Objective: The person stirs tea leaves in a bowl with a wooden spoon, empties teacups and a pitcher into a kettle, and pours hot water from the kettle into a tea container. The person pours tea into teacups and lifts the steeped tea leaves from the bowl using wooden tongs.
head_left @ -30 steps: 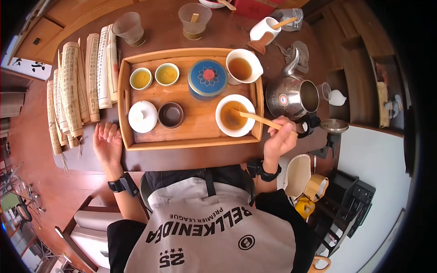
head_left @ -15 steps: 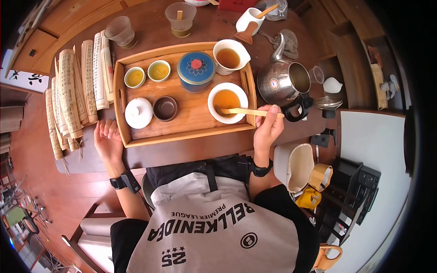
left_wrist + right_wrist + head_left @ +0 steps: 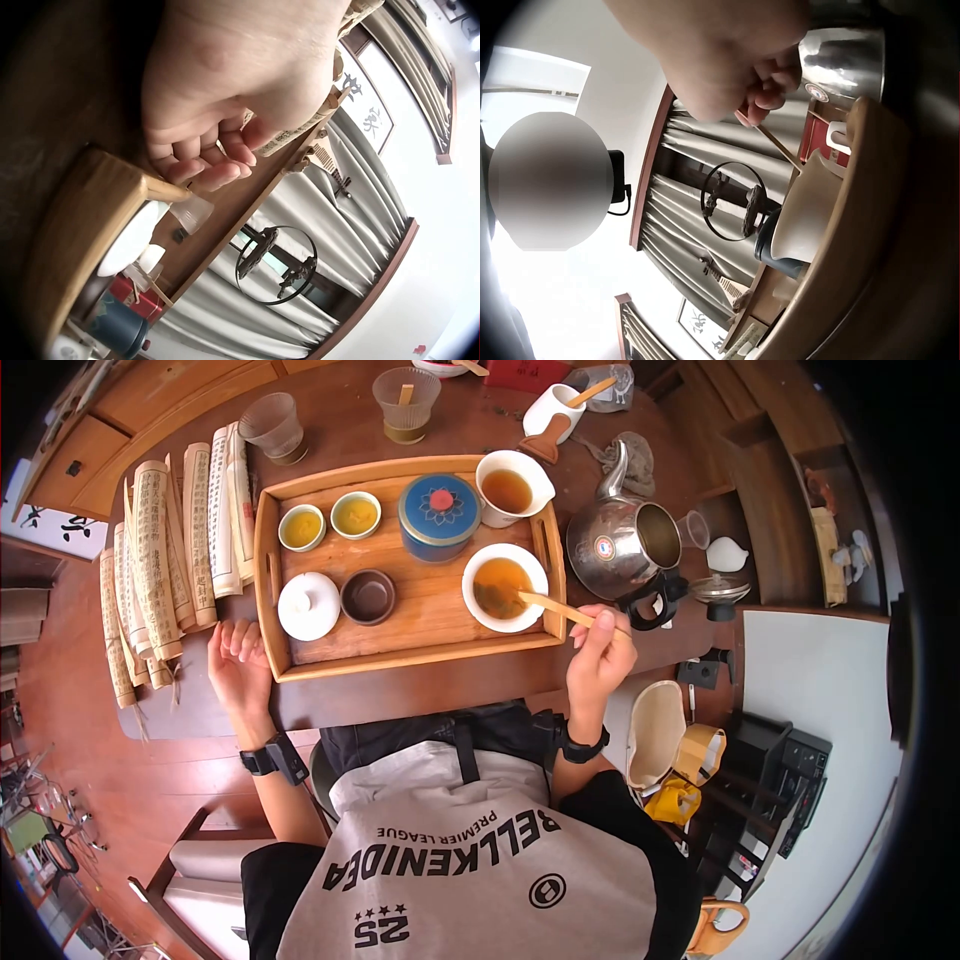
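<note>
My right hand (image 3: 600,657) pinches a slim light-wood stick (image 3: 562,610) near its outer end, just past the tray's right edge. The stick slants down into amber tea in a white bowl (image 3: 480,616), its lower tip hidden in the liquid. In the right wrist view the stick (image 3: 781,146) leans over the rim of the bowl (image 3: 802,214). My left hand (image 3: 240,670) holds nothing and rests at the table's near edge, beside the tray's left corner, fingers loosely curled. The wooden tray (image 3: 425,662) carries the bowl.
Also on the tray are a blue lidded canister (image 3: 438,530), a white pitcher (image 3: 512,465) of tea, two small cups, a white lid (image 3: 309,607) and a dark cup (image 3: 368,600). A steel kettle (image 3: 610,550) stands right of it, bamboo scrolls (image 3: 155,560) left.
The stick's tip has swung to the left near side of the bowl, then back to the right. My right hand has moved with it; the left stays in place.
</note>
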### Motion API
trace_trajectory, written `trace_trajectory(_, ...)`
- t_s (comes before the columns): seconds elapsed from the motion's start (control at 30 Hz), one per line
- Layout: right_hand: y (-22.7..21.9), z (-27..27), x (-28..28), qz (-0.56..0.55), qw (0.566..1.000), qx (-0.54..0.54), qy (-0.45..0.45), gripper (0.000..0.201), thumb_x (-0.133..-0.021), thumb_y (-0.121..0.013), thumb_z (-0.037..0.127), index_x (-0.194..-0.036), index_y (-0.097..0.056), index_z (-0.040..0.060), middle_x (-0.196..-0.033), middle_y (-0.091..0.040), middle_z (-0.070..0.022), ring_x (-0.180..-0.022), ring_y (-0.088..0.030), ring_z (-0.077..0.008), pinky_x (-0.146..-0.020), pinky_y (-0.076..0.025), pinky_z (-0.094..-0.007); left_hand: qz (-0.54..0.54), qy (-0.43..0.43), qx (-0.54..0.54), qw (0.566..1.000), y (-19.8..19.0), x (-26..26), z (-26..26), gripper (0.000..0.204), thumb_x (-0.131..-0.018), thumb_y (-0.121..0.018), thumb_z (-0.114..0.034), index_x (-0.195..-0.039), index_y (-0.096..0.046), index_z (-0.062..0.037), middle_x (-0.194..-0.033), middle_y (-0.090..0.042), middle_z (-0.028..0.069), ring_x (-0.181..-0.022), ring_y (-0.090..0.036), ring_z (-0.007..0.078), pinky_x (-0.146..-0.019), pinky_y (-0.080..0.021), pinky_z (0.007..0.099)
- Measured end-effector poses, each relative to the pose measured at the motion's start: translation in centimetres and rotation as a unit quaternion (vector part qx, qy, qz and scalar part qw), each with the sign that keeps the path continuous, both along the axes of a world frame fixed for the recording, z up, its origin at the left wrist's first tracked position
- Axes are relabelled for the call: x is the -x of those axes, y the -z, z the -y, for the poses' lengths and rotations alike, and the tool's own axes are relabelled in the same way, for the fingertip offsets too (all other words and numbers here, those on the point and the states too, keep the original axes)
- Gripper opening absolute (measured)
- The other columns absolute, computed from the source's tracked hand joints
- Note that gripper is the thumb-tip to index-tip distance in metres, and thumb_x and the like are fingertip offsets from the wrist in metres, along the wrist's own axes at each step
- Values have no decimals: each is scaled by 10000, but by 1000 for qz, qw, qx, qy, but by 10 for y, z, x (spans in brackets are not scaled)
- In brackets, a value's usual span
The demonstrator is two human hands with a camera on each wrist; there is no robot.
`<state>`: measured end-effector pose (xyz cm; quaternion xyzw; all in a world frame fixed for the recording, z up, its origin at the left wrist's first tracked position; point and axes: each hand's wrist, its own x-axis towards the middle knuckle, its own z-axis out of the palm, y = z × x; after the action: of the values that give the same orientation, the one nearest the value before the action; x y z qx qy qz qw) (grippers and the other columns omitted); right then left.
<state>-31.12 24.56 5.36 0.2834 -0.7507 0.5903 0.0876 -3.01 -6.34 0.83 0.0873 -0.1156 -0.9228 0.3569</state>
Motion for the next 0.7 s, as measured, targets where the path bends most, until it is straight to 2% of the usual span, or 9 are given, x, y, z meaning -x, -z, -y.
trace_trajectory(0.03, 0, -1, 0, -1, 1000, 0, 0, 349, -1080, -460, 220, -921, -632, -39, -746, -605, -46, -593, -507, -65, -550, -393, -207, -1, 0, 0, 1000, 0, 0, 0, 287, -1063, -421, -185, -787, -431, -107, -732, -366, -4, -669, -376, 116, -689, -366, 282)
trace_trajectory(0.1, 1, -2, -1, 31, 999, 4, -32, 258, -1040, -509, 105, -912, -659, -60, -794, -654, -82, -643, -594, -93, -574, -469, -235, 7, -3, 5, 1000, -1, 1, -1, 287, -1063, -422, -184, -786, -429, -107, -733, -367, -5, -670, -378, 116, -688, -366, 282)
trace_trajectory(0.17, 4, 3, -2, 48, 998, 13, -30, 265, -1049, -500, 117, -912, -648, -55, -779, -643, -71, -626, -574, -86, -561, -450, -228, 9, -3, 3, 1000, -1, 0, 0, 287, -1062, -424, -184, -785, -427, -108, -734, -368, -5, -670, -378, 116, -688, -365, 282)
trace_trajectory(0.33, 10, 8, -1, 169, 980, 99, -41, 311, -1082, -458, 202, -922, -611, -17, -715, -584, -37, -586, -505, -66, -542, -390, -207, 10, -6, 0, 1000, 0, 0, -1, 287, -1060, -428, -181, -782, -421, -109, -733, -368, -3, -670, -375, 117, -686, -363, 284)
trace_trajectory(0.53, 12, 6, -1, 165, 979, 124, -1, 361, -1099, -415, 298, -965, -572, 3, -667, -543, -39, -564, -483, -86, -538, -382, -215, 17, -12, -2, 1000, 0, 0, -1, 287, -1061, -426, -177, -783, -416, -107, -729, -365, -3, -665, -372, 117, -679, -359, 281)
trace_trajectory(0.7, 5, 4, -1, 150, 977, 153, 12, 339, -1096, -415, 266, -977, -578, -6, -690, -567, -45, -581, -503, -84, -545, -390, -212, 27, -11, 16, 999, -2, 1, -1, 288, -1064, -417, -164, -781, -389, -123, -743, -351, -14, -654, -368, 99, -665, -348, 272)
